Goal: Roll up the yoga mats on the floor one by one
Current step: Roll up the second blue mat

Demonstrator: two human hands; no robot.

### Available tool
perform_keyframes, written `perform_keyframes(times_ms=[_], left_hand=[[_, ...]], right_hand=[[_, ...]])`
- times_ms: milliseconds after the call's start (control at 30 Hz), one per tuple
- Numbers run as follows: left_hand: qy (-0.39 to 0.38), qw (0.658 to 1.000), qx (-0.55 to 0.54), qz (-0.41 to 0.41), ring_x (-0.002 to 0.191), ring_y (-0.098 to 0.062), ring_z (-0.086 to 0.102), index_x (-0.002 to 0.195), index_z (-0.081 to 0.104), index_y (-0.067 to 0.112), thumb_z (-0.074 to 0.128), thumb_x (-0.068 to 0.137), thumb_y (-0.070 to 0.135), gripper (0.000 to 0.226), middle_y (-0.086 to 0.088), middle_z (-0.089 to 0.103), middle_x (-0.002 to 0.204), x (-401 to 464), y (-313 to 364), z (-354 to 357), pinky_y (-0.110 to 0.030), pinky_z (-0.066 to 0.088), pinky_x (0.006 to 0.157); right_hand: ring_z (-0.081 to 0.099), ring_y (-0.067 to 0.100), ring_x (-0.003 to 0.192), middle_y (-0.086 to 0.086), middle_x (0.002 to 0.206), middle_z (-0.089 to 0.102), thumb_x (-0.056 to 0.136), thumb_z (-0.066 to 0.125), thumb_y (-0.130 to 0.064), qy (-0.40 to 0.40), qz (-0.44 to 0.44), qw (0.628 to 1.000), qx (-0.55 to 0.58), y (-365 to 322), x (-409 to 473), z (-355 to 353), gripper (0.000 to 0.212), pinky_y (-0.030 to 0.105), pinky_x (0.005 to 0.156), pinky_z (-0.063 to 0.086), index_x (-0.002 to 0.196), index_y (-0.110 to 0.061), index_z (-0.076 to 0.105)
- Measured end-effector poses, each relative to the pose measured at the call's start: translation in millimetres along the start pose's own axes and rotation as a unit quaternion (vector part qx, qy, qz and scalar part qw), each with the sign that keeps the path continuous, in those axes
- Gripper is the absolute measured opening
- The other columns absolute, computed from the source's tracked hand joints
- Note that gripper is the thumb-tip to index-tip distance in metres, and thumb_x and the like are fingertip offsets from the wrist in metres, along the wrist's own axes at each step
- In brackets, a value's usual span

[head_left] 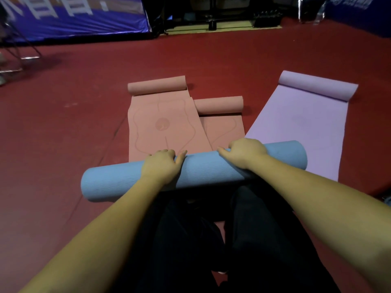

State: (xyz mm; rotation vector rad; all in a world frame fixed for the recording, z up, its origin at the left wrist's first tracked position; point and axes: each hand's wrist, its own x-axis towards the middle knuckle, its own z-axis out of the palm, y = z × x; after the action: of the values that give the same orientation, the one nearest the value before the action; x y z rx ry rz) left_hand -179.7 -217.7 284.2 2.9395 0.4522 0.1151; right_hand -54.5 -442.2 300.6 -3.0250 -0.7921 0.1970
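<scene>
- A light blue foam yoga mat (196, 172), rolled into a thick tube, lies across the near middle of the dark red floor (63, 127), just beyond the person's knees in black trousers (249, 240). Its left end sits nearer than its right end, so it lies on a slant.
- The left hand (163, 166) rests on top of the blue roll left of its middle, fingers curled over the far side and thumb pointing right along the surface; it grips the roll.
- The right hand (243, 151) rests on the roll right of its middle, fingers bent over the far edge and gripping it in the same way.
- Beyond the blue roll lie three partly unrolled mats, each with its far end curled into a small roll.
- A salmon-pink mat with a printed line pattern (160, 125) lies flat at centre left; its near end reaches the blue roll.
- A second salmon-pink mat (224, 127) lies just right of the first, partly beneath its right edge, and its rolled end sits nearer than the first's.
- A pale lilac mat (306, 123) lies to the right, angled away to the far right; its near end passes under the right end of the blue roll.
- At the far left stands a blue and white banner (74, 15), with dark metal legs (19, 51) in front of it.
</scene>
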Motion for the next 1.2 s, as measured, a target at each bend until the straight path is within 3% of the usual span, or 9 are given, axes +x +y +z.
perform_keyframes(times_ms=[167, 300, 500, 600, 700, 900, 1033, 1133, 1200], left_hand=[[-0.03, 0.999, 0.002, -0.023, 0.083, -0.03, 0.054, 0.079, 0.057, 0.017, 0.024, 0.098, 0.064, 0.061, -0.009, 0.064, 0.093, -6.6, 7.1, -21.4, -0.038, 0.041, 0.071], [-0.093, 0.995, 0.01, -0.037, 0.087, -0.028, 0.053, 0.091, 0.062, 0.016, 0.02, 0.099, 0.064, 0.064, -0.008, 0.064, 0.1, -8.7, 14.5, -39.1, -0.037, 0.039, 0.076], [-0.196, 0.978, -0.014, -0.066, 0.113, -0.031, 0.056, 0.121, 0.066, 0.013, 0.02, 0.099, 0.064, 0.071, -0.012, 0.063, 0.126, -9.7, 13.5, -36.1, -0.038, 0.039, 0.087], [-0.081, 0.995, -0.013, -0.062, 0.097, -0.031, 0.057, 0.1, 0.068, 0.012, 0.027, 0.1, 0.057, 0.061, -0.011, 0.065, 0.106, -9.8, 13.5, -28.1, -0.037, 0.037, 0.075], [0.07, 0.997, 0.014, -0.012, 0.092, -0.034, 0.055, 0.083, 0.063, 0.009, 0.035, 0.1, 0.047, 0.05, -0.011, 0.059, 0.091, -21.2, 15.7, -15.8, -0.04, 0.04, 0.07], [0.085, 0.994, 0.063, 0.004, 0.08, -0.031, 0.06, 0.088, 0.067, 0.012, 0.024, 0.096, 0.056, 0.062, -0.007, 0.065, 0.083, -48.6, 14.5, 6.5, -0.041, 0.042, 0.078], [0.035, 0.997, 0.07, -0.016, 0.087, -0.029, 0.059, 0.087, 0.066, 0.016, 0.013, 0.092, 0.061, 0.07, -0.004, 0.065, 0.089, -32.2, 12.0, 3.6, -0.04, 0.037, 0.079], [0.007, 0.999, 0.049, -0.011, 0.091, -0.029, 0.058, 0.086, 0.065, 0.015, 0.017, 0.097, 0.059, 0.066, -0.004, 0.064, 0.091, -16.2, 9.1, 0.9, -0.039, 0.036, 0.08], [-0.008, 0.999, 0.033, -0.004, 0.094, -0.031, 0.059, 0.086, 0.065, 0.014, 0.023, 0.1, 0.056, 0.061, -0.006, 0.064, 0.095, -9.2, 8.8, 1.1, -0.039, 0.038, 0.083]], right_hand=[[0.059, 0.029, 0.093, 0.005, 0.09, 0.06, 0.091, 0.023, -0.07, -0.029, -0.009, 1.0, 0.003, 2.0, -10.7, -18.0, 0.067, 0.035, 0.075, 0.041, 0.089, -0.021, 0.068], [0.057, 0.027, 0.092, 0.005, 0.098, 0.063, 0.087, 0.022, -0.073, -0.089, 0.009, 0.996, 0.024, 8.6, -15.0, -29.0, 0.065, 0.037, 0.08, 0.045, 0.085, -0.022, 0.063], [0.049, 0.029, 0.127, 0.012, 0.144, 0.051, 0.095, 0.027, -0.066, -0.204, 0.012, 0.978, 0.049, 2.4, -16.7, -38.7, 0.07, 0.041, 0.106, 0.037, 0.13, -0.017, 0.062], [0.046, 0.027, 0.131, 0.01, 0.148, 0.047, 0.096, 0.031, -0.061, -0.25, 0.03, 0.965, 0.079, -0.9, -9.5, -44.1, 0.063, 0.04, 0.104, 0.033, 0.133, -0.018, 0.059], [0.054, 0.024, 0.113, 0.006, 0.131, 0.058, 0.094, 0.036, -0.059, -0.283, 0.032, 0.952, 0.107, -3.0, -1.0, -45.0, 0.053, 0.038, 0.092, 0.037, 0.116, -0.021, 0.066], [0.059, 0.012, 0.091, 0.002, 0.118, 0.065, 0.098, 0.037, -0.05, -0.333, -0.005, 0.935, 0.123, -8.6, 15.8, -40.8, 0.044, 0.034, 0.079, 0.038, 0.111, -0.022, 0.069], [0.052, 0.028, 0.124, 0.009, 0.141, 0.055, 0.1, 0.028, -0.059, -0.222, 0.005, 0.972, 0.076, -8.7, 18.0, -30.3, 0.061, 0.039, 0.098, 0.036, 0.126, -0.018, 0.064], [0.059, 0.03, 0.092, 0.012, 0.098, 0.067, 0.1, 0.021, -0.058, -0.053, 0.027, 0.996, 0.062, -4.1, 19.7, -18.2, 0.067, 0.036, 0.075, 0.042, 0.079, -0.013, 0.066], [0.058, 0.03, 0.083, 0.01, 0.081, 0.062, 0.101, 0.019, -0.056, 0.002, 0.04, 0.997, 0.065, -1.1, 17.8, -12.5, 0.069, 0.034, 0.068, 0.041, 0.067, -0.01, 0.058]])
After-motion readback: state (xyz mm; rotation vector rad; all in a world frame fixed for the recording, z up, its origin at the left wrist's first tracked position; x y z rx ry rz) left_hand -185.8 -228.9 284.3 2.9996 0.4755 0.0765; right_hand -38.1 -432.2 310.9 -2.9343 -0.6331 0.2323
